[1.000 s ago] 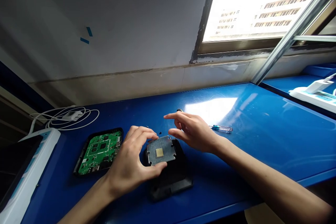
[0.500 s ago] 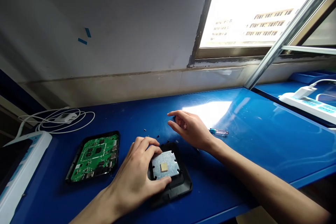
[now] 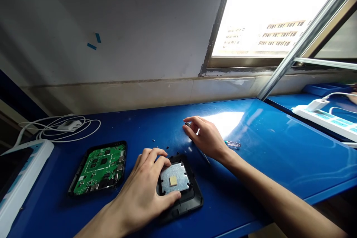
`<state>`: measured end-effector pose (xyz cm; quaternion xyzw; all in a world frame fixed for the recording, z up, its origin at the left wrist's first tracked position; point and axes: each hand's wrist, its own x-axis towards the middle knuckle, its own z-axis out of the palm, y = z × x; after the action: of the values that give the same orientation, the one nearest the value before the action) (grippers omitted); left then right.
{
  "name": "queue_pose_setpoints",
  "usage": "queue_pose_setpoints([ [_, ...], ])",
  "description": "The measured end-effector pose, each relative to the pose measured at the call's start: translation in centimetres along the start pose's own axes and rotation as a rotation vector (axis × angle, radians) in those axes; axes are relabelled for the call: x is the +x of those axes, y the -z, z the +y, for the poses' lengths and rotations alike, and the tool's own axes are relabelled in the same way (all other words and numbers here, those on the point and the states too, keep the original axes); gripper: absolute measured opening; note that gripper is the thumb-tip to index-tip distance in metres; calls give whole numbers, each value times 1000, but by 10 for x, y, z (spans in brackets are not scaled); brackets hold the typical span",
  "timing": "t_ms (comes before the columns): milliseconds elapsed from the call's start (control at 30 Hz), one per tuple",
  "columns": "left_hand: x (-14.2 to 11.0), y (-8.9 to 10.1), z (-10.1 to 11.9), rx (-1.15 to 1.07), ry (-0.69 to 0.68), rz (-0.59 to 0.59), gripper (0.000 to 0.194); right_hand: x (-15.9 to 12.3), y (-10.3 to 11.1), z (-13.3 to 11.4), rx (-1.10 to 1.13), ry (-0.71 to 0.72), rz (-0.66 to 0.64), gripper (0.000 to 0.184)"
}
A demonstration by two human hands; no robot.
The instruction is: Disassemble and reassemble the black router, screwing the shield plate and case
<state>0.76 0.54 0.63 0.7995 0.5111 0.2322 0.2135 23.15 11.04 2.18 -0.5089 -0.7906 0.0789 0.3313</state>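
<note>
My left hand (image 3: 146, 186) curves over a black plastic cover (image 3: 192, 202), fingers at its far left and thumb at the near edge of a silvery metal plate (image 3: 180, 173) inside it. A small beige pad (image 3: 173, 181) sits on the plate. Beyond the cover, my right hand (image 3: 205, 134) pinches the far end of a slim dark tool (image 3: 205, 158), mostly hidden beneath the palm. Behind that wrist lies a screwdriver with a clear handle (image 3: 233, 144). Several tiny screws, one a dark screw (image 3: 167, 147), lie past my left fingers.
A green circuit board (image 3: 96, 169) in a black shell is at the left. Behind it lies a coiled white cable (image 3: 89, 128). A white device (image 3: 30, 178) stands at the left edge. On the right are a power strip (image 3: 329, 121), a metal post (image 3: 279, 68) and a blue tray (image 3: 326, 89).
My right hand has moved slightly, and its thumb and index finger have closed in around the slim tool's end. The left hand keeps its hold on the cover. The view has tilted a little.
</note>
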Motion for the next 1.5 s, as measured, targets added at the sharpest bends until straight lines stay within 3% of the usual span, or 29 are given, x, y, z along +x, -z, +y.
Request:
queue_pose_setpoints([
  [200, -1, 1, 1, 0, 15, -23, 35, 0, 0, 1, -22, -6, -14, 23],
  [567, -3, -4, -1, 6, -39, 66, 34, 2, 0, 1, -124, -79, -43, 26],
  [900, -5, -2, 1, -12, -7, 13, 34, -2, -4, 13, -282, -123, -170, 35],
  [1133, -5, 1, 4, -12, -35, -34, 32, -3, -9, 11, -260, -138, -166, 41],
  [1367, -4, 6, 7, -14, 39, -63, 31, 1, -3, 6, -119, -61, 4, 40],
  [1433, -2, 8, 7, -13, 49, -62, 31, 0, 2, 1, 76, -16, 91, 41],
  [1500, -1, 9, 7, -15, 47, -64, 30, -4, 4, -5, 409, 65, 208, 40],
])
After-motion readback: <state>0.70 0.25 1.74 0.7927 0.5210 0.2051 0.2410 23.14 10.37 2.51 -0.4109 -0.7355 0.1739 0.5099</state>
